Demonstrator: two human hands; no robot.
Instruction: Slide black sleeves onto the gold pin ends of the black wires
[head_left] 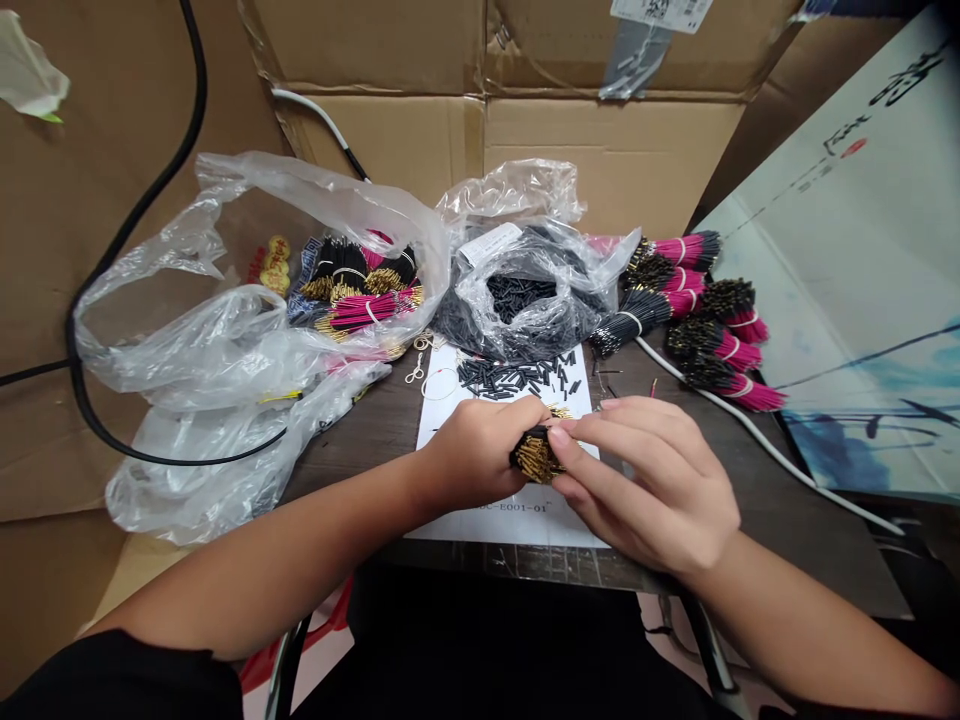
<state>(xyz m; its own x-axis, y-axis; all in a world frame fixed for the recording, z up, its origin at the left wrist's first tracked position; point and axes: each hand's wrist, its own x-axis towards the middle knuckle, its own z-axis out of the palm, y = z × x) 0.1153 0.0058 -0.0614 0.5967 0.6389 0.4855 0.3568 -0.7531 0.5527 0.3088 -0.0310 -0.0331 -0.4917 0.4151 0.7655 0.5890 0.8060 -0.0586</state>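
My left hand [480,450] is wrapped round a bundle of wires [537,456], whose gold-coloured metal ends and black sleeves point towards me. At the bundle's right edge, my right hand [652,475] has its thumb and fingertips pinched together against the wire ends. Whether a single wire or a small sleeve sits in that pinch is too small to tell. Beneath both hands lies a printed white sheet [480,525]. Short black tubes [514,378] are scattered on its far part, just beyond my left hand.
An open plastic bag of black tubes [525,300] stands at the back middle. To its left, a clear bag [247,320] holds tied wire bundles [371,310]. More pink and black bundles [720,345] lie right, beside a white cable [780,450]. Cardboard [600,140] walls the back.
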